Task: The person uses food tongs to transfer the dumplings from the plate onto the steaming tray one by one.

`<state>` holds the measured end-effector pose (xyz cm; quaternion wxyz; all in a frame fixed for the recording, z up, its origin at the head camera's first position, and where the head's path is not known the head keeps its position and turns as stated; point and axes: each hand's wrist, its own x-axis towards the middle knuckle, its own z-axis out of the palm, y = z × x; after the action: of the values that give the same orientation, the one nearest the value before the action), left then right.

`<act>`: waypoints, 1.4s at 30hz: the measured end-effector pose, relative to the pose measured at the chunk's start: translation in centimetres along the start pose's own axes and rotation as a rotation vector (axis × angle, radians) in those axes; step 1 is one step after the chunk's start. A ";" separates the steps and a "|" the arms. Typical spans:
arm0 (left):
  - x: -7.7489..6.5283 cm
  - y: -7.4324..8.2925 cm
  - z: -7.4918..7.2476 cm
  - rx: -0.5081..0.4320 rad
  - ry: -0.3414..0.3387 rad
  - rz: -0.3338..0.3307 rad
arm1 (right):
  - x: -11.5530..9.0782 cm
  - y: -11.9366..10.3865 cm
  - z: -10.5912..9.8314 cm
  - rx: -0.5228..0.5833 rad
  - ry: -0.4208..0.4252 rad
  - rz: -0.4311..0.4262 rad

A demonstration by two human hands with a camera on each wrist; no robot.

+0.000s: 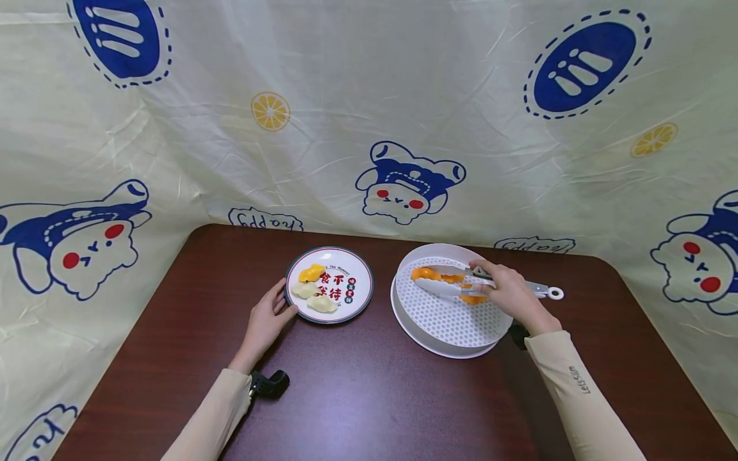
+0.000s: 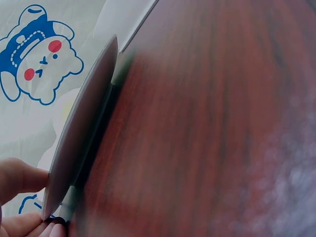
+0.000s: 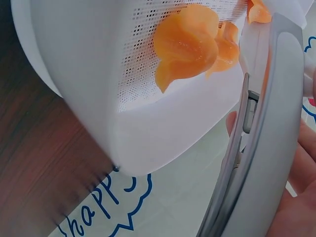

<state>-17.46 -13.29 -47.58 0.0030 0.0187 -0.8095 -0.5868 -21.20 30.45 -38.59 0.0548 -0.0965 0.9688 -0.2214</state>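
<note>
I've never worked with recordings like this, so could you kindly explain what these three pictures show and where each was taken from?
There is no machine here: a person works with two bare hands and wears three cameras. The large picture comes from the head and looks down on a brown table with printed cloth behind it. The other two come from the wrists and show close, tilted views.

On the table stand a plate with three dumplings, one yellow and two pale, and a white steamer with orange dumplings inside.

The left hand touches the plate's rim; its wrist view shows the plate edge-on. The right hand grips tongs over the steamer; its wrist view shows an orange dumpling beside the tongs.
</note>
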 end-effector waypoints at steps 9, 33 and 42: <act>0.0 0.1 -0.1 0.008 -0.004 0.000 | 0.0 -0.4 -0.3 0.024 0.009 -0.002; 0.0 -0.2 -0.1 0.023 0.019 0.019 | 1.7 -7.1 0.5 0.056 0.063 -0.293; 0.1 -0.1 0.0 0.015 0.010 0.014 | 4.3 -10.7 2.7 0.013 0.030 -0.392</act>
<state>-17.51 -13.36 -47.67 0.0110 0.0162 -0.8141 -0.5805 -23.27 18.90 -36.59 -0.0033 -0.2797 0.9307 -0.2357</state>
